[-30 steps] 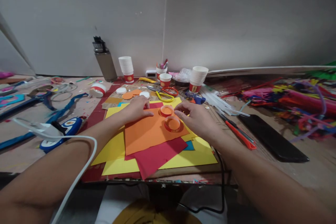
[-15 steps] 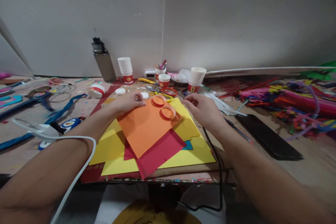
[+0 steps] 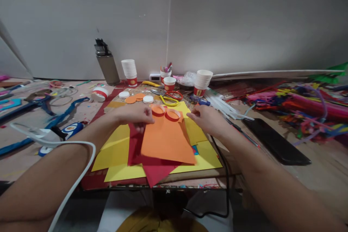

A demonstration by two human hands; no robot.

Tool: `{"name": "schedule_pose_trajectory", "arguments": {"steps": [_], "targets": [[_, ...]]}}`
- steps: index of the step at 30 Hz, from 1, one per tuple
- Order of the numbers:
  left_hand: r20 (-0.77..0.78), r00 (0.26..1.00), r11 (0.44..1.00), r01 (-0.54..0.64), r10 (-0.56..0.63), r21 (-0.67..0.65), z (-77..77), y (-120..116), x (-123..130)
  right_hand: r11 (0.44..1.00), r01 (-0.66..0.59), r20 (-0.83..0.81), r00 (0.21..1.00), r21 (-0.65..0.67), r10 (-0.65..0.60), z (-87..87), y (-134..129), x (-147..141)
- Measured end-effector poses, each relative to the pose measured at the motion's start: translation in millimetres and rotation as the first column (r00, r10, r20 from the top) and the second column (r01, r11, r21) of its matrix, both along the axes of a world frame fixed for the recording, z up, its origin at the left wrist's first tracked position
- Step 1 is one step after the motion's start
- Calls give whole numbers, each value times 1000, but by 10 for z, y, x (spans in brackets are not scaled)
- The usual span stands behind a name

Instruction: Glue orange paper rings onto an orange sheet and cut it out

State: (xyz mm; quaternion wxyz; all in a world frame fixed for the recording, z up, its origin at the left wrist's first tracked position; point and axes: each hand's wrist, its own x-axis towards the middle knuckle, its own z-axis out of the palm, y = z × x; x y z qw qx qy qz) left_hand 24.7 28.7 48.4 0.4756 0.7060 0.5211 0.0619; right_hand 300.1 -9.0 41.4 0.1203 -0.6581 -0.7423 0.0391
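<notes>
My left hand [image 3: 138,114] pinches the upper left edge of a sheet of orange paper [image 3: 167,137], which is tilted and curves upward. Two short orange-red rings [image 3: 173,115] stand at the sheet's top edge. Beneath it lie red paper [image 3: 156,174], with one corner jutting toward me, and yellow sheets [image 3: 206,159]. Off the sheet's right side, my right hand [image 3: 203,116] hovers over the yellow paper, fingers bent and thumb slightly apart, with nothing visible between them. Orange paper discs [image 3: 135,98] rest behind my left hand, between two white caps [image 3: 148,99].
Yellow-handled scissors [image 3: 169,100], stacked paper cups [image 3: 203,81] and a bottle [image 3: 106,63] stand or lie toward the wall. A black phone [image 3: 276,141] and colourful pipe cleaners [image 3: 304,105] are at right. A white cable [image 3: 91,152] crosses my left forearm.
My left hand has moved slightly right and nearer, turning the orange sheet and shifting the rings leftward and nearer. The orange discs are now uncovered. My right hand has lowered a little.
</notes>
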Motion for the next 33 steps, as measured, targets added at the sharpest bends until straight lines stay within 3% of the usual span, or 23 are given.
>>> {"name": "schedule_pose_trajectory", "arguments": {"steps": [2, 4, 5, 7, 8, 10, 12, 17, 25, 29, 33], "targets": [[-60, 985, 976, 148, -159, -161, 35, -24, -32, 999, -31, 37, 999, -27, 32, 14, -58, -47], [-107, 966, 960, 213, -235, -180, 65, -16, -65, 999, -42, 83, 996, -28, 44, 29, -114, -85], [-126, 965, 969, 212, -228, -125, 75, -1, -73, 999, -42, 110, 993, -30, 45, 33, -138, -100], [-152, 981, 985, 135, -118, 111, 69, 40, -65, 998, -43, 154, 987, -49, 50, 25, -170, -122], [-154, 987, 961, 76, -35, 265, 51, 64, -49, 996, -46, 166, 985, -70, 57, 13, -177, -128], [-146, 985, 846, -3, 96, 534, -14, 108, 0, 991, -56, 162, 984, -119, 75, -23, -178, -132], [-141, 987, 783, 30, 74, 621, -99, 137, 53, 986, -71, 126, 988, -148, 90, -62, -174, -131], [-246, 968, 790, 191, -52, 583, -210, 142, 99, 980, -129, -7, 992, -150, 129, -83, -217, -168], [-222, 975, 806, 140, -11, 575, -169, 135, 73, 967, -207, -119, 974, -147, 190, -91, -212, -301], [-76, 983, 800, 180, -167, 572, -192, 173, 58, 972, -214, -85, 975, -98, 206, -156, -148, -291], [-55, 923, 776, 351, -380, 525, -204, 200, 75, 966, -237, -58, 971, -104, 232, -155, -148, -272]]}}
